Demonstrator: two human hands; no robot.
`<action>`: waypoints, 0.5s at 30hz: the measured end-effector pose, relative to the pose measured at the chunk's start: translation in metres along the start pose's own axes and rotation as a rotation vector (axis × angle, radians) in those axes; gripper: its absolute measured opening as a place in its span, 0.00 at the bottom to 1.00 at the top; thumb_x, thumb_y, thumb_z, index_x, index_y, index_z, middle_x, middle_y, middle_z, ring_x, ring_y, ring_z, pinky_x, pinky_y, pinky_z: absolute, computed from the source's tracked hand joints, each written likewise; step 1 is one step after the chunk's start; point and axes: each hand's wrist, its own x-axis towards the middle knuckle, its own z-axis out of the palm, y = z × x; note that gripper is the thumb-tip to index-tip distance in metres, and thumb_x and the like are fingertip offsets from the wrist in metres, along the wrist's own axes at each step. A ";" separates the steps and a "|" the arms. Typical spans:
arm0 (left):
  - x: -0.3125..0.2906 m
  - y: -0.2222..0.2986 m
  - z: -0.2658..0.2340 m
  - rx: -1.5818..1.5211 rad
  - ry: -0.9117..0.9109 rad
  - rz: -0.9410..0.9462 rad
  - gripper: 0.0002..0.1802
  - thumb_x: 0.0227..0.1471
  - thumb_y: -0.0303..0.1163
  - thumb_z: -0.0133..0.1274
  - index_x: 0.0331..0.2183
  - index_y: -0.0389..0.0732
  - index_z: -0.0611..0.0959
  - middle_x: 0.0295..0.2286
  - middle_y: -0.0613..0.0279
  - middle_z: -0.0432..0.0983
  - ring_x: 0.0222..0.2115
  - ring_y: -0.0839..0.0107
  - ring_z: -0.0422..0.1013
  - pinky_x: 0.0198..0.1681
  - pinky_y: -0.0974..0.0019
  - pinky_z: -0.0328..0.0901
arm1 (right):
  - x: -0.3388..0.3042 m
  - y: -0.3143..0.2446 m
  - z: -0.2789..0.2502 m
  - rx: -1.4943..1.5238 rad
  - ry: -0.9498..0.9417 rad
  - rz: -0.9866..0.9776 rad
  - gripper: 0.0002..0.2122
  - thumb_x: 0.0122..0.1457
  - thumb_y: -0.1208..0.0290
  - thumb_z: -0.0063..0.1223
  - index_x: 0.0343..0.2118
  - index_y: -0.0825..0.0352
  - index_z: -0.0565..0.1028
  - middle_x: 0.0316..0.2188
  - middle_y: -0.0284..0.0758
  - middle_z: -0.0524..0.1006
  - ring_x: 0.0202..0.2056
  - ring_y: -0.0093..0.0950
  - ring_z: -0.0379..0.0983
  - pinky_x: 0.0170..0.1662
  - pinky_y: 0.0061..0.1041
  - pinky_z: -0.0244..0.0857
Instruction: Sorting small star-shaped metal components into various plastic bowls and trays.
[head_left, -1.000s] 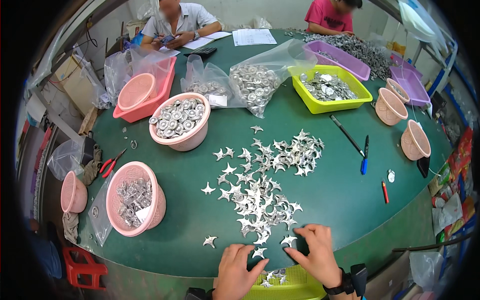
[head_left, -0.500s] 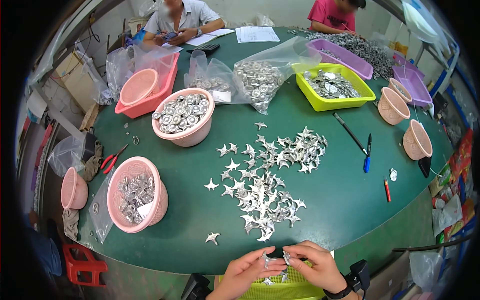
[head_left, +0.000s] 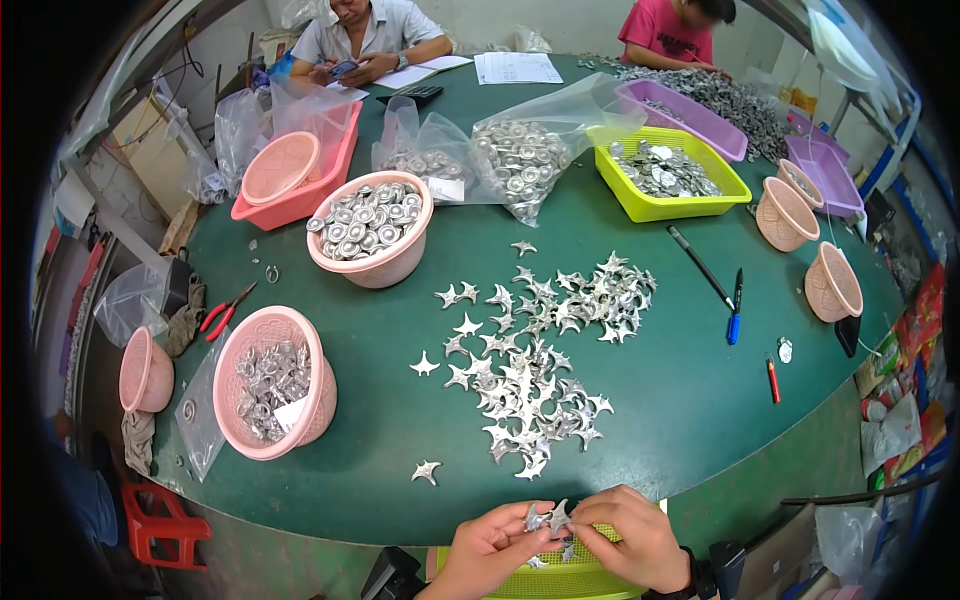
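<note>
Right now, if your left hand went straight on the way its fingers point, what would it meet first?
Probably the metal piece at the right hand's fingertips, then that hand itself. They look very close, though depth is unclear from one view.

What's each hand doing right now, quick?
Left hand: closed, holding a small silver piece.
Right hand: closed, holding a pointed silver piece.

Even, moderately bright light before me; metal pieces (head_left: 522, 395) glint; the green tabletop (head_left: 390, 440) curves fisheye-fashion; black vignetting rounds the corners.
</note>
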 end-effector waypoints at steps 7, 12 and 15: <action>-0.003 0.001 0.004 0.131 0.081 0.056 0.14 0.42 0.21 0.46 0.36 0.32 0.69 0.29 0.56 0.70 0.30 0.71 0.68 0.33 0.72 0.65 | -0.002 -0.002 -0.003 0.167 -0.035 0.138 0.05 0.39 0.81 0.53 0.22 0.69 0.70 0.24 0.36 0.72 0.26 0.28 0.69 0.28 0.21 0.63; -0.004 0.003 0.006 0.030 0.041 0.046 0.16 0.40 0.15 0.45 0.36 0.31 0.68 0.30 0.60 0.70 0.31 0.77 0.67 0.34 0.76 0.62 | -0.006 0.005 -0.001 0.431 -0.035 0.297 0.05 0.42 0.82 0.51 0.24 0.71 0.70 0.27 0.39 0.71 0.30 0.25 0.69 0.33 0.20 0.62; -0.004 0.002 0.007 0.070 0.050 0.068 0.15 0.40 0.15 0.46 0.36 0.31 0.68 0.30 0.60 0.70 0.30 0.77 0.67 0.34 0.77 0.62 | -0.011 0.013 -0.001 0.605 -0.068 0.351 0.05 0.42 0.83 0.50 0.24 0.72 0.70 0.28 0.40 0.70 0.32 0.26 0.68 0.36 0.21 0.61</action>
